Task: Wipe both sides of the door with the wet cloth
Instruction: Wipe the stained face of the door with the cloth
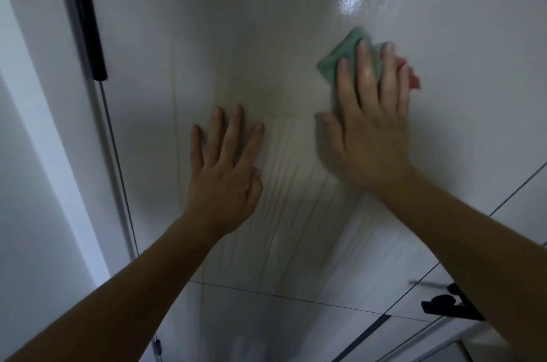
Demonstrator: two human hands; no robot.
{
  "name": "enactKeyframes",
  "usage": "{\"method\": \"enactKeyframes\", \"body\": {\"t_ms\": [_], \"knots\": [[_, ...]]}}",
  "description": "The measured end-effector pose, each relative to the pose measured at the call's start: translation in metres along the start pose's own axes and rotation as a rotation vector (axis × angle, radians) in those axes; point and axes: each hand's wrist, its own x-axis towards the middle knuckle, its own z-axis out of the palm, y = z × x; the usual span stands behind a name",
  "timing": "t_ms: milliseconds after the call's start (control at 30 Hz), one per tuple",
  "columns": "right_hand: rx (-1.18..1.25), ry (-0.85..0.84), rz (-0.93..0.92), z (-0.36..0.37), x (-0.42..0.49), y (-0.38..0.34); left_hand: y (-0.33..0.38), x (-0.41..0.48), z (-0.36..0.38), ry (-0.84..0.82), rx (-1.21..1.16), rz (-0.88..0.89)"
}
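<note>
Pale door [281, 6] fills the view, wet streaks running down its middle. Left hand [223, 172] lies flat on it, fingers spread, holding nothing. Right hand [376, 125] presses the green cloth [340, 61] against the panel with straight fingers — a pink corner shows beside them. Black handle [447, 305] sits lower right, black hinge strip [85, 18] upper left.

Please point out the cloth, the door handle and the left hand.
cloth [347, 49], head view, on its green part above the forefinger.
door handle [438, 305], head view, on the black lever.
left hand [225, 175], head view, on the back of the hand.
</note>
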Motion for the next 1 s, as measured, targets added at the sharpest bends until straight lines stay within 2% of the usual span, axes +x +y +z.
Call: {"method": "enactKeyframes", "body": {"t_ms": [33, 67, 167, 233, 267, 367, 433, 467, 567, 600, 667, 733, 800, 833, 900, 1000], "knots": [[0.011, 0.011, 0.040, 0.001, 0.003, -0.006, 0.000, 0.000, 0.000, -0.005, -0.008, 0.001], [0.017, -0.011, -0.004, 0.005, -0.008, -0.014, 0.000, -0.001, 0.000, -0.009, -0.013, 0.005], [0.020, -0.225, -0.343, 0.017, -0.070, -0.037, -0.007, -0.002, 0.000, -0.008, -0.008, 0.033], [0.012, -0.256, -0.415, 0.015, -0.078, -0.029, -0.009, -0.003, -0.001, 0.003, -0.006, 0.048], [0.023, -0.204, -0.378, 0.011, -0.066, -0.024, -0.009, -0.004, -0.001, 0.011, -0.012, 0.049], [0.033, -0.049, -0.094, 0.001, -0.011, -0.007, -0.012, -0.006, -0.003, 0.044, -0.023, -0.017], [0.048, -0.019, 0.003, 0.001, 0.002, -0.015, -0.018, -0.008, -0.004, 0.046, -0.007, -0.092], [0.056, -0.035, -0.053, 0.004, -0.003, -0.024, -0.022, -0.009, -0.004, 0.036, 0.007, -0.123], [0.070, -0.187, -0.372, 0.020, -0.048, -0.050, -0.028, -0.011, -0.008, 0.001, 0.023, -0.144], [0.059, -0.213, -0.417, 0.023, -0.055, -0.051, -0.029, -0.012, -0.010, -0.002, 0.016, -0.134], [0.072, -0.159, -0.384, 0.021, -0.039, -0.050, -0.031, -0.014, -0.015, -0.010, -0.004, -0.112], [0.083, -0.078, -0.232, 0.011, 0.004, -0.051, -0.039, -0.017, -0.020, -0.008, -0.007, -0.095], [0.076, -0.063, -0.086, 0.007, 0.039, -0.059, -0.053, -0.019, -0.023, 0.015, 0.011, -0.120], [0.065, -0.075, -0.072, 0.007, 0.045, -0.068, -0.060, -0.019, -0.024, 0.025, 0.021, -0.152], [0.066, -0.130, -0.216, 0.015, 0.025, -0.088, -0.071, -0.020, -0.026, 0.026, 0.034, -0.205], [0.064, -0.260, -0.470, 0.029, -0.035, -0.107, -0.083, -0.022, -0.028, 0.001, 0.029, -0.182]]}}
